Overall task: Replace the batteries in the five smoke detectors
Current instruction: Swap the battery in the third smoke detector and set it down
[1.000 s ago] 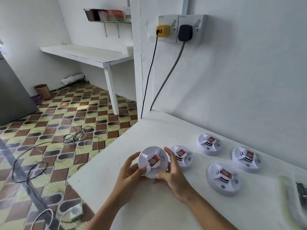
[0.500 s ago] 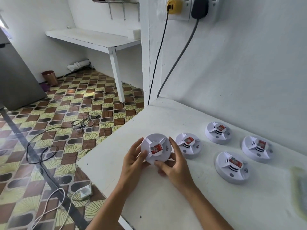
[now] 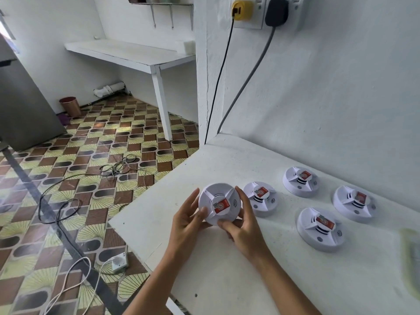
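Holding detector (image 3: 219, 204) above counter (image 3: 159, 223) near its front-left corner: left hand (image 3: 188, 220) and right hand (image 3: 244, 226) grip rim. Risk: hard twist slips it off edge. 4 other detectors (image 3: 261, 198) wait alongside.

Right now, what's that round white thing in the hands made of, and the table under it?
The held smoke detector looks like smooth white moulded plastic: crisp ribs and an even, slightly glossy shell. Its red label seems to be printed paper or film. The table looks like white-painted concrete or plaster, matte, with a grainy, speckled surface; I can't be sure which.
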Demonstrator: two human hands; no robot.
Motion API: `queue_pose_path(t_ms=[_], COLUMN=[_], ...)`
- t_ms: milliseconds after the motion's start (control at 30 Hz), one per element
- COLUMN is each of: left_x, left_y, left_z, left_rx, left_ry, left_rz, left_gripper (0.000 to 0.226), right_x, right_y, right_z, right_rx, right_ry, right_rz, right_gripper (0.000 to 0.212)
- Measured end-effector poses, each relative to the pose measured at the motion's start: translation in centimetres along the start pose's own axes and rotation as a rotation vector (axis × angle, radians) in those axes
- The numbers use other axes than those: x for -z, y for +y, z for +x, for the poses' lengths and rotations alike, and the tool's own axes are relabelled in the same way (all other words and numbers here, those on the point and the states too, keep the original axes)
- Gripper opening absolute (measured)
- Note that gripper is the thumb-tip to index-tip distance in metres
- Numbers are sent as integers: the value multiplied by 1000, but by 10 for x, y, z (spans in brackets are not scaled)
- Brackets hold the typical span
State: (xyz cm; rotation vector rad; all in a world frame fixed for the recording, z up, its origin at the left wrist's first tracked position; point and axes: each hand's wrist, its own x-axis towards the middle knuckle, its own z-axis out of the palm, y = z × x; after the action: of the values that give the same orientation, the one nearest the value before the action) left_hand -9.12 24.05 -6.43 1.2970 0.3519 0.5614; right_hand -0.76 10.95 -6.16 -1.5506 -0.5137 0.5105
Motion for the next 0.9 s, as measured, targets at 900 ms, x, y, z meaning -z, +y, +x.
queue_pose_path(t_ms=[900], left_x=[0], left_y=[4], left_z=[-2], left_rx=[-39], left_ry=[-16], left_rz=[54], left_gripper=[38], right_x=[0], right_y=[10], right_z=[6], right_rx=[11], right_ry=[3], right_rz=[-6], right_gripper=[77])
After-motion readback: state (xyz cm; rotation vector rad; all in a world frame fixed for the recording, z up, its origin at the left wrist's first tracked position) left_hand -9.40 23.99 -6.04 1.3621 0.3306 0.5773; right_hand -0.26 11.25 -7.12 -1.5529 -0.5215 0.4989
